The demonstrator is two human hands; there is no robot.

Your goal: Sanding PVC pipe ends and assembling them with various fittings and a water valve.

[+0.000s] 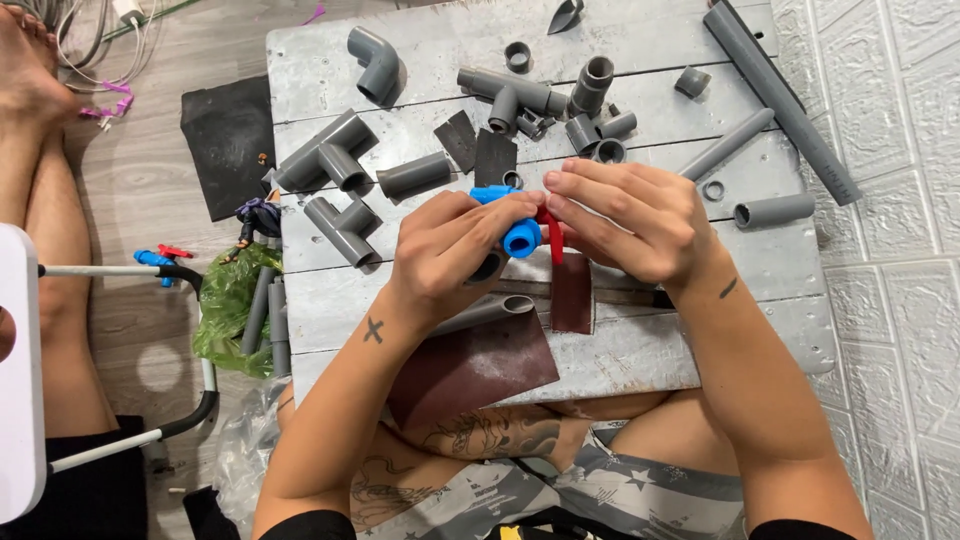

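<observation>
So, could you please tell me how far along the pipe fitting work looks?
Done: nothing looks assembled. In hand: the left hand and right hand hold a blue valve with a red handle. Left: loose grey fittings and pipes cover the table.

Grey pipe fittings [520, 100] crowd the far half of the wooden table [700, 350]; sandpaper sheet [470, 365] covers the near left, while the near right corner lies bare.

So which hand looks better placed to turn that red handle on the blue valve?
Probably the right hand: its fingertips already rest at the red handle, while the left hand is wrapped around the blue valve, steadying it above the wooden table.
</observation>
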